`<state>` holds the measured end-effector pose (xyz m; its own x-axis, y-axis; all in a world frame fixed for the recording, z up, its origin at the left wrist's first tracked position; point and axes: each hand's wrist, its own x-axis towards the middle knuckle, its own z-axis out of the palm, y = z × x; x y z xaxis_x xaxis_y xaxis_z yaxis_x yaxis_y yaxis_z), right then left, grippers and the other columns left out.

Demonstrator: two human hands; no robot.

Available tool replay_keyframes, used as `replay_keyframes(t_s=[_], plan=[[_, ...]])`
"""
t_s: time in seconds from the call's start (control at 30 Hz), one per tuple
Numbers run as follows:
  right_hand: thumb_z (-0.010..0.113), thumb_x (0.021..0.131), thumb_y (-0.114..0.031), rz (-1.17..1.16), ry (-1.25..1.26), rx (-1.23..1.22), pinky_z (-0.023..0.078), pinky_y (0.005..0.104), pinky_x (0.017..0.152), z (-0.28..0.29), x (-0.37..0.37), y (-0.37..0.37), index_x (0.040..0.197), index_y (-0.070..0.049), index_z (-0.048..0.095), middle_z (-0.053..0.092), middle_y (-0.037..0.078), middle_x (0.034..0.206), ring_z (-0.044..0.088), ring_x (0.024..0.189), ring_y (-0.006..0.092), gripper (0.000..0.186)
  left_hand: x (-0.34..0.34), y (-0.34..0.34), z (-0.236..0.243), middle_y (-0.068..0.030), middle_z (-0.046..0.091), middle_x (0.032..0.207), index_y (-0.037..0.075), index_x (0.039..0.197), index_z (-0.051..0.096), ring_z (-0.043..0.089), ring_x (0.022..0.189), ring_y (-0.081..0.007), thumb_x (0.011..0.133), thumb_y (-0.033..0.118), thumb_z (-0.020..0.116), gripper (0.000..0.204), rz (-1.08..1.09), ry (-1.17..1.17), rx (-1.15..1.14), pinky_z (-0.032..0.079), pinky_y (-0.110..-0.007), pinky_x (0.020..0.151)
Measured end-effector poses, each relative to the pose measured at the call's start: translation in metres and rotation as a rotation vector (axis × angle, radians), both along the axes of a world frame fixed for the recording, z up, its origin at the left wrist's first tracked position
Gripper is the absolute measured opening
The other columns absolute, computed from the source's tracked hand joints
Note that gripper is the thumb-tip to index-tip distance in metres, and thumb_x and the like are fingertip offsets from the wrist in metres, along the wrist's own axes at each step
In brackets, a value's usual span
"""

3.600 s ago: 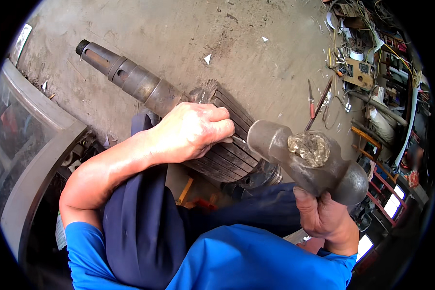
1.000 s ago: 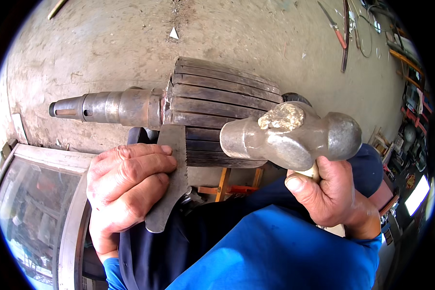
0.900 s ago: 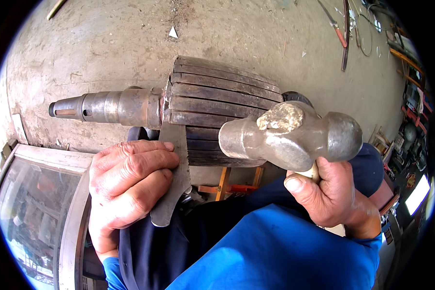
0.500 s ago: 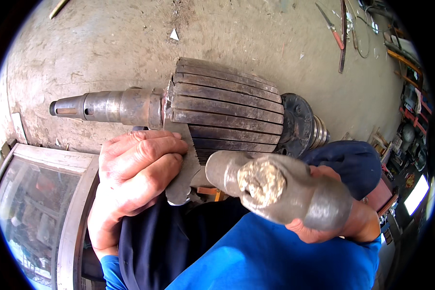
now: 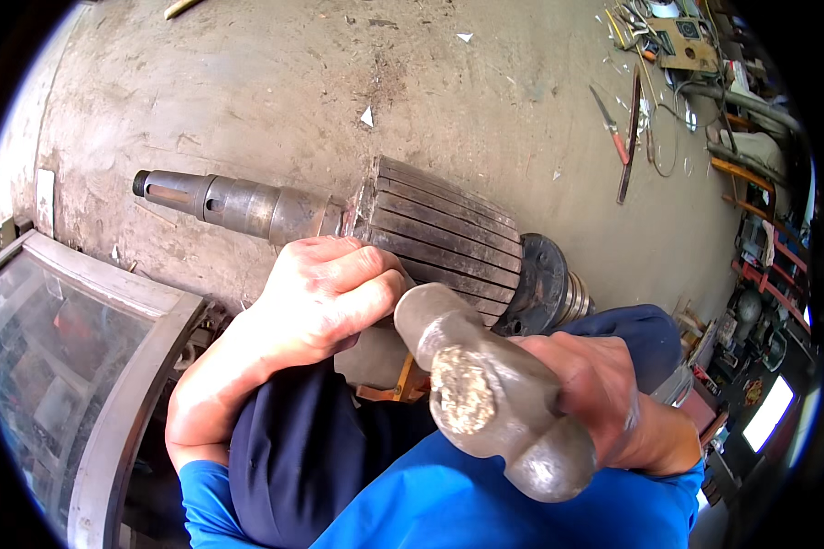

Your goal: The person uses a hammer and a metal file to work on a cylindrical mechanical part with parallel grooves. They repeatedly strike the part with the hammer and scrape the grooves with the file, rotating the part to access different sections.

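A slotted motor rotor [image 5: 449,233] lies slantwise on its shaft [image 5: 238,203], which reaches out to the left. Against the near side of its left end, my left hand [image 5: 334,288] is closed. From the earlier frame, it grips a toothed metal blade, now almost wholly hidden behind the fingers. My right hand [image 5: 581,375] is wrapped round the handle of a ball-peen hammer [image 5: 522,393]. The hammer's worn steel head hangs in front of my blue shirt, its one end close to my left hand. Most of the handle is hidden.
A black flange [image 5: 538,284] with rings ends the rotor's right side. At left stands a wooden-framed glass panel [image 5: 73,339]. A red-handled knife [image 5: 611,128] and a long dark strip [image 5: 629,137] lie on the concrete floor [image 5: 275,101]. Tools and scrap crowd the right side.
The view has shifted, and the rotor appears more slanted. My left hand has turned and now covers the blade. The hammer head has tilted, its rounded end swinging down toward me.
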<state>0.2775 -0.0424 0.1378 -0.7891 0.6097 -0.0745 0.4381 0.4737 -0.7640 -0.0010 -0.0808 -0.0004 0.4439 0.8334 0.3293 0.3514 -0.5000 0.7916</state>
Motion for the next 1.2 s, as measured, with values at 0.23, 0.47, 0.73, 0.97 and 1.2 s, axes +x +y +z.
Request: replay_keyframes(t_s=[0.23, 0.47, 0.73, 0.97, 1.2], plan=[[0.087, 0.083, -0.019, 0.008, -0.052, 0.063, 0.051, 0.0381, 0.048, 0.007, -0.013, 0.000, 0.132, 0.007, 0.061, 0.061, 0.009, 0.075, 0.063, 0.055, 0.0251, 0.061, -0.002, -0.002, -0.005, -0.0044, 0.066, 0.092, 0.007, 0.101, 0.068, 0.066, 0.074, -0.0265, 0.067, 0.016, 0.075, 0.036, -0.004, -0.002, -0.021, 0.056, -0.040, 0.062], [0.088, 0.075, -0.014, 0.049, -0.091, 0.053, 0.053, 0.0389, 0.049, 0.013, -0.014, 0.007, 0.134, 0.009, 0.059, 0.063, 0.011, 0.078, 0.065, 0.058, 0.0273, 0.069, 0.003, -0.001, -0.008, -0.0048, 0.064, 0.090, 0.007, 0.098, 0.067, 0.066, 0.073, -0.0263, 0.069, 0.016, 0.075, 0.031, 0.007, 0.003, -0.009, 0.056, -0.040, 0.061], [0.084, 0.079, -0.008, 0.039, -0.112, 0.004, 0.057, 0.0395, 0.051, 0.015, -0.015, 0.020, 0.131, 0.009, 0.059, 0.070, 0.015, 0.083, 0.072, 0.063, 0.0301, 0.061, 0.004, 0.001, -0.008, -0.0050, 0.064, 0.089, 0.007, 0.094, 0.064, 0.066, 0.074, -0.0275, 0.068, 0.014, 0.075, 0.029, 0.007, 0.024, -0.010, 0.056, -0.041, 0.061], [0.081, 0.082, -0.004, -0.001, -0.137, -0.026, 0.060, 0.0405, 0.055, 0.015, -0.013, 0.022, 0.128, 0.006, 0.061, 0.075, 0.018, 0.087, 0.076, 0.069, 0.0340, 0.052, 0.004, 0.000, -0.007, -0.0062, 0.062, 0.088, 0.006, 0.094, 0.063, 0.064, 0.074, -0.0290, 0.064, 0.013, 0.075, 0.033, -0.004, 0.047, -0.024, 0.054, -0.042, 0.061], [0.081, 0.080, -0.001, -0.047, -0.039, -0.069, 0.060, 0.0410, 0.058, 0.008, -0.010, 0.024, 0.129, 0.006, 0.062, 0.075, 0.017, 0.090, 0.076, 0.072, 0.0342, 0.052, 0.003, 0.004, -0.007, -0.0066, 0.063, 0.087, 0.005, 0.098, 0.066, 0.065, 0.075, -0.0303, 0.065, 0.008, 0.076, 0.034, 0.008, 0.075, -0.026, 0.056, -0.043, 0.063]])
